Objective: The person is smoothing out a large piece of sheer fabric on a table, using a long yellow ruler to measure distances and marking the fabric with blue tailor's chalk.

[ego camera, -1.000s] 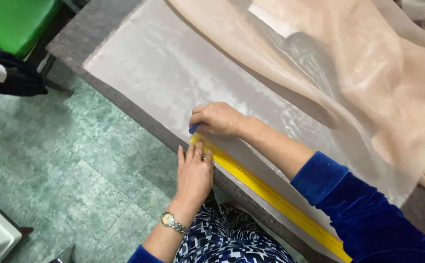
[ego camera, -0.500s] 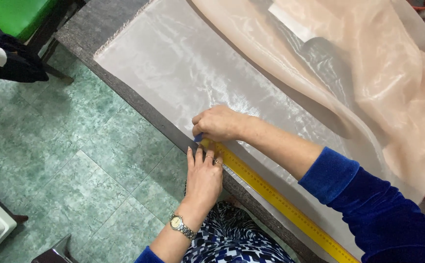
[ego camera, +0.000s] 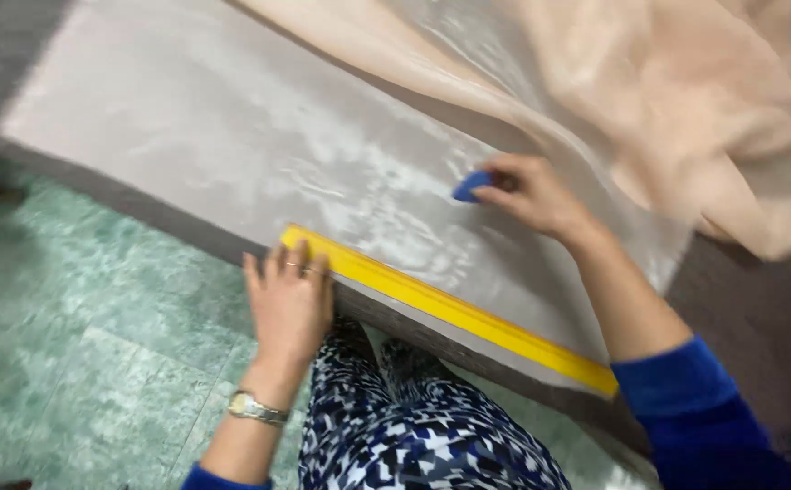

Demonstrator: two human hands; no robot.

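Pinching blue chalk (ego camera: 473, 185) in the right hand (ego camera: 532, 195), left hand (ego camera: 288, 304) flat on the yellow ruler (ego camera: 450, 310), which could easily skid on that slippery sheer fabric (ego camera: 232, 136).

No packages, labels, signs or screens visible.

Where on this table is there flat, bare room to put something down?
The smooth pale cloth is free between the table's far left corner and the yellow ruler. It is crowded on the right: the peach fabric lies heaped there, the right hand pinches blue chalk, and the left hand presses the ruler's end.
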